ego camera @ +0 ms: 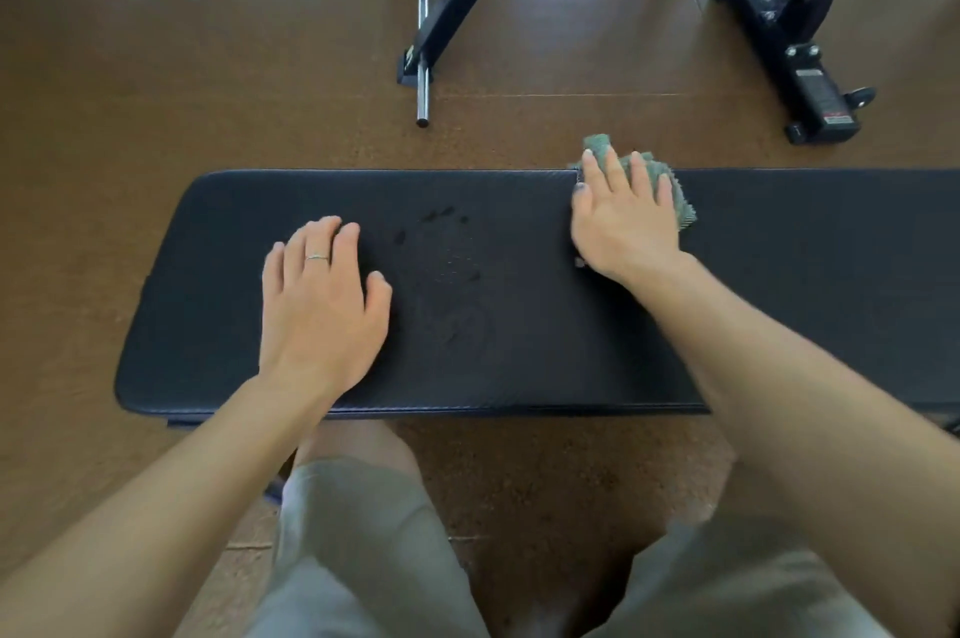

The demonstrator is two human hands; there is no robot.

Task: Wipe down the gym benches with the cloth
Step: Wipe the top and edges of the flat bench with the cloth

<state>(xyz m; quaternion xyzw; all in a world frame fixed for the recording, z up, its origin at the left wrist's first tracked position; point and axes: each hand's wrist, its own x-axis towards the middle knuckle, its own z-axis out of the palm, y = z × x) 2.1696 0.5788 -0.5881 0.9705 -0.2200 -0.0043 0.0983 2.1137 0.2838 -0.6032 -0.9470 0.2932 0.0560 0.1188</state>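
My right hand (626,216) presses flat, fingers straight, on the green cloth (647,177) at the far edge of the black bench pad (467,367), while my left hand (322,297) rests open on the pad, beside wet spots (441,222) near its middle.

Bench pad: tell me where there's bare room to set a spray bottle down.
On the bench pad, bare patches lie left of the left hand up to the rounded end, and right of the right hand, beyond the cloth. The middle is crowded: wet droplets sit between the hands.
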